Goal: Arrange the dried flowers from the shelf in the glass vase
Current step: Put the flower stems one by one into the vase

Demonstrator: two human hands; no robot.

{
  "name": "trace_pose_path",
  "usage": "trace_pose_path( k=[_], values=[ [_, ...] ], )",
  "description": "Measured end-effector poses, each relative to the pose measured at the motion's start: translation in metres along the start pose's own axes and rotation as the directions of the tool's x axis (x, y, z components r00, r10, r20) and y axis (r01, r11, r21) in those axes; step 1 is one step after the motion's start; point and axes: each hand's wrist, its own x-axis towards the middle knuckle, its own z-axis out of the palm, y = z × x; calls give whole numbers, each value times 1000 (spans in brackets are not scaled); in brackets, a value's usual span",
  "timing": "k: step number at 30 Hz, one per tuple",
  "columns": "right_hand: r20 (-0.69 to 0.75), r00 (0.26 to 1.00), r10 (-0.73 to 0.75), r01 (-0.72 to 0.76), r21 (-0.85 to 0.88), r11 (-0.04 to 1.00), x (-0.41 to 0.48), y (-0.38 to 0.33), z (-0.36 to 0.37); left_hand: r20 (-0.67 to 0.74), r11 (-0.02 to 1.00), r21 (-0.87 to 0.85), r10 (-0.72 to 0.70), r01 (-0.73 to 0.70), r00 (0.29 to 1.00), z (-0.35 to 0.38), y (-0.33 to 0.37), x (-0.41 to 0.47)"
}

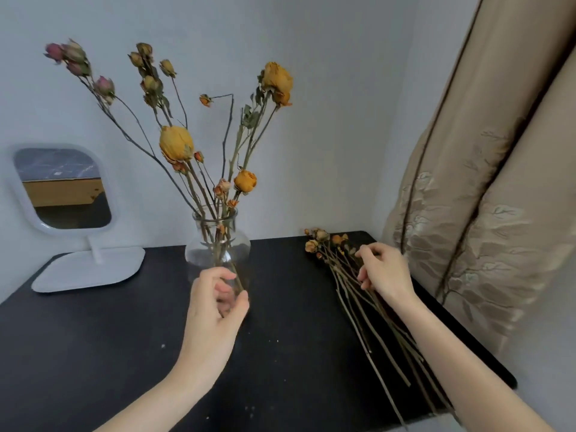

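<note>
A clear glass vase stands on the black shelf near the middle. Several dried flowers with yellow, orange and pink heads rise from it on long stems. My left hand is wrapped around the vase's lower front. To the right, a bundle of loose dried flowers lies on the shelf, heads toward the wall and stems toward me. My right hand rests on these stems with its fingers curled over them; whether it grips one is not clear.
A white stand mirror with a flat base sits at the back left. A beige patterned curtain hangs along the right edge of the shelf. Small crumbs dot the black surface. A pale wall is behind everything.
</note>
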Motion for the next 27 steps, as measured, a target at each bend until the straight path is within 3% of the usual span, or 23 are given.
trace_pose_path(
  k=[4, 8, 14, 18, 22, 27],
  values=[
    [17, 997, 78, -75, -112, 991, 6, 23, -21, 283, 997, 73, -11, -10, 959, 48, 3, -4],
    [127, 984, 129, -94, -254, 963, 8, 41, -36, 403, 975, 220, -114, 24, 908, 103, 2, 11],
    [243, 951, 191, -60, -461, 885, 12, 56, -39, 307, 884, 438, -318, 163, 897, 159, -5, 32],
    [245, 952, 182, -36, -500, 865, 17, 57, -37, 303, 847, 474, -413, 240, 859, 176, -6, 40],
    [226, 957, 182, -42, -513, 857, 26, 57, -34, 297, 843, 461, -441, 277, 847, 187, -6, 43],
    [238, 945, 223, -73, -511, 857, 32, 66, -32, 199, 845, 465, -391, 265, 899, 196, -1, 45]
  ],
)
